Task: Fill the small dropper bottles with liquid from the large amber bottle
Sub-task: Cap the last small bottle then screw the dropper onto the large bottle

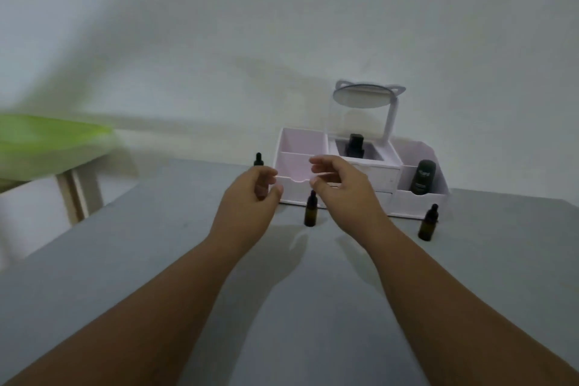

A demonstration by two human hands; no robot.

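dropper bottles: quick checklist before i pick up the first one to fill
1. Hands free: ok, left hand and right hand hold nothing.
2. Upright: ok, middle dropper bottle stands between the hands.
3. Droppers off for filling: not ok, it, the left dropper bottle and the right dropper bottle are capped.
4. Source located: cannot tell, a dark bottle in the organizer may be the amber one.

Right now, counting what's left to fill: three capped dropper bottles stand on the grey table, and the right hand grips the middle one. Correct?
Not quite. The head view shows the right hand gripping nothing; the middle dropper bottle stands free on the grey table. The rest holds.
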